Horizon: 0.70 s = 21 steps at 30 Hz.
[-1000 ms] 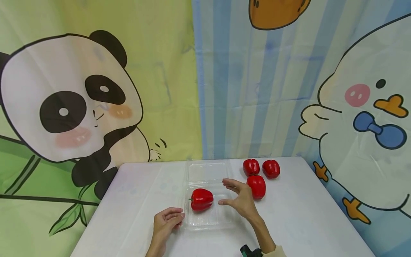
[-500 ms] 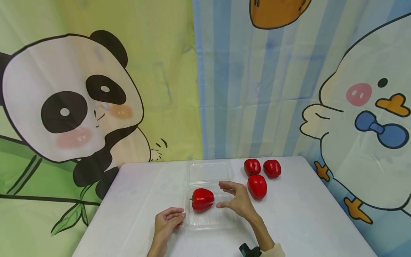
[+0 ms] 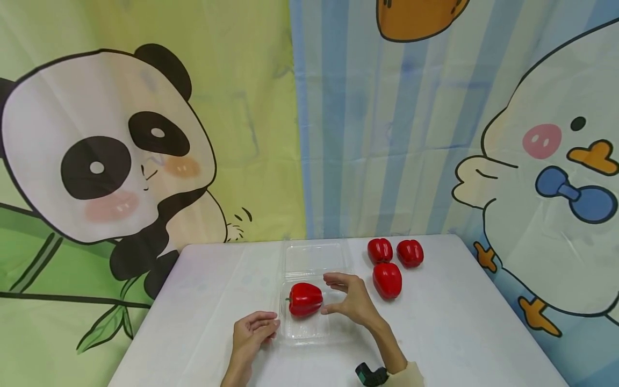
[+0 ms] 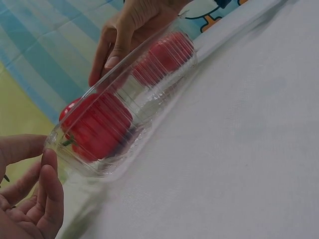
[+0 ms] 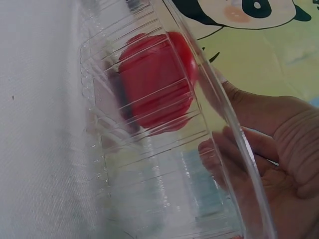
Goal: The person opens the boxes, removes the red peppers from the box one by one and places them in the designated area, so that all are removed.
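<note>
A clear plastic clamshell container lies with its lid folded back on the table's far side. Inside the base, toward its left, rests a red bell pepper on its side, stem to the left. My left hand pinches the container's left rim between thumb and fingers, as the left wrist view shows. Over the right part of the base hovers my right hand, thumb and fingers spread apart with nothing between them. Its thumb tip is close to the pepper's right end; contact cannot be told.
On the white table, right of the container, stands a group of red bell peppers: one at the front, one behind it and one at the right. A curtain with cartoon animals hangs along the table's back edge.
My right hand has moved left over the container, closer to the pepper inside, its fingers still spread. The left hand and the peppers have stayed in place.
</note>
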Motion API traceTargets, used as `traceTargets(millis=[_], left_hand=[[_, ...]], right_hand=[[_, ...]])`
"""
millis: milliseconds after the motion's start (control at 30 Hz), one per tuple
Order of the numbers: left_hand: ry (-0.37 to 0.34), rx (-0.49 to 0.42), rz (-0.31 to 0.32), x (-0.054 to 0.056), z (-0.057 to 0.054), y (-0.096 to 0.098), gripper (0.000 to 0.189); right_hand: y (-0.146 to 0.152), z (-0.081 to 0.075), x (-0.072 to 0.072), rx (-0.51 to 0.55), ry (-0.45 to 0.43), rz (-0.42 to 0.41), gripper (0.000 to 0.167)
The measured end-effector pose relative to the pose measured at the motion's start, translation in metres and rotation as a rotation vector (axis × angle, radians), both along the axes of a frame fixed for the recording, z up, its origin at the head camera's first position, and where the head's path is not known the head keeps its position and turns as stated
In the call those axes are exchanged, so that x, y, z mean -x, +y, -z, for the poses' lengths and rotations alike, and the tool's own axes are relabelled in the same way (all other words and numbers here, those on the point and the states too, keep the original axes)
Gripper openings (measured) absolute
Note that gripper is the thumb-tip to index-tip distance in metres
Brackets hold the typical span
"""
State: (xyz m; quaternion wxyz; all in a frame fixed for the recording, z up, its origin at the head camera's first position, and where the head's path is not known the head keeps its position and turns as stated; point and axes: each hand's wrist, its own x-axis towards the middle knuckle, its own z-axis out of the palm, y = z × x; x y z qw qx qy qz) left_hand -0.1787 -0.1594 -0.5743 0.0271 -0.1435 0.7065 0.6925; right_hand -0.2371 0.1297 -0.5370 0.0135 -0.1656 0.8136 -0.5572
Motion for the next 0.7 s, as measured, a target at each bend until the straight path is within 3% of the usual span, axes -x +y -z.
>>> traceTargets(millis=[700], left_hand=[[0.005, 0.006, 0.000, 0.000, -0.003, 0.001, 0.031]], right_hand=[[-0.006, 0.003, 0.012, -0.103, 0.013, -0.055, 0.077]])
